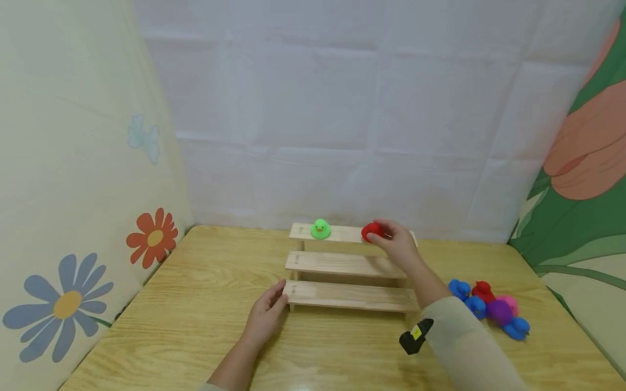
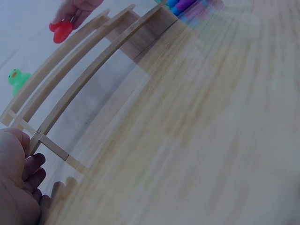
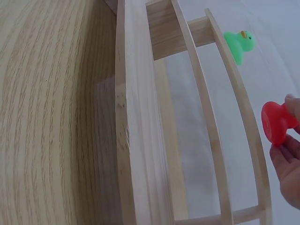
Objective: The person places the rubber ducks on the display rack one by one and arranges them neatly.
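My right hand (image 1: 398, 247) pinches a red rubber duck (image 1: 371, 232) just above the right part of the top step of a three-step wooden display rack (image 1: 349, 296). In the right wrist view, a small gap shows between the red duck's flat base (image 3: 268, 123) and the board. At the rack's lower left corner, my left hand (image 1: 266, 315) grips the end of the bottom step with thumb and fingers; the left wrist view shows the curled fingers (image 2: 35, 171) beside that end. A green rubber duck (image 1: 320, 229) sits upright on the top step, towards the left.
To the right of the rack, several blue, red, pink and purple ducks (image 1: 500, 312) lie in a cluster on the wood-grain table (image 1: 195, 326). A white cloth backdrop (image 1: 313, 108) hangs behind. A black wrist device (image 1: 415, 336) is by the right sleeve.
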{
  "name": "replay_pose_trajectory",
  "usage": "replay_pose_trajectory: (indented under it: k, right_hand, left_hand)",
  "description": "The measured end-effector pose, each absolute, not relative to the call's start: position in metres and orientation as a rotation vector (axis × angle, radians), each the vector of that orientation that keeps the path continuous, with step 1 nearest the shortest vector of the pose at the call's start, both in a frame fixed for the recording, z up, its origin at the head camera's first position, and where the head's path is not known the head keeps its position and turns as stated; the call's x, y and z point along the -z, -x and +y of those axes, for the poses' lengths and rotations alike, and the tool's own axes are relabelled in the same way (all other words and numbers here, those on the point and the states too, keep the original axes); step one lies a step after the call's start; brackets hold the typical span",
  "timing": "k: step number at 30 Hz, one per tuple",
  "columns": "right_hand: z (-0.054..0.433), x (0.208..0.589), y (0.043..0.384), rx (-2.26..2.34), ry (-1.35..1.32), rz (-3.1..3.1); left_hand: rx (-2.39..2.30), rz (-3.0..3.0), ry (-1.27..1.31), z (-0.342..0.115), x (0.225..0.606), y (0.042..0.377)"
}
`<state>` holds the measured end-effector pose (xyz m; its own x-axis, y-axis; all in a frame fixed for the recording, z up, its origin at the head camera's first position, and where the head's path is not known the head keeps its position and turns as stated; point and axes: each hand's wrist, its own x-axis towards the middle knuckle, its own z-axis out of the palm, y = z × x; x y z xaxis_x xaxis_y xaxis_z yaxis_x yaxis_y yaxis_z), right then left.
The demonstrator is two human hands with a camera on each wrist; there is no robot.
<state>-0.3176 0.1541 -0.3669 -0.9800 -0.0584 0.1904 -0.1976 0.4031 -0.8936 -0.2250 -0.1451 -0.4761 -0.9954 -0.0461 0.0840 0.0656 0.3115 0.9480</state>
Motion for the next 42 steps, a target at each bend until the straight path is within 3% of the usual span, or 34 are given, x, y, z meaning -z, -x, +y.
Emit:
replay_pose_trajectory:
  k: [42]
  right_hand:
    - [0.133, 0.367, 0.323, -1.606, -0.2, -2.62]
  left_hand:
    - [1.816, -2.455, 0.002, -0.144, 0.477, 0.224]
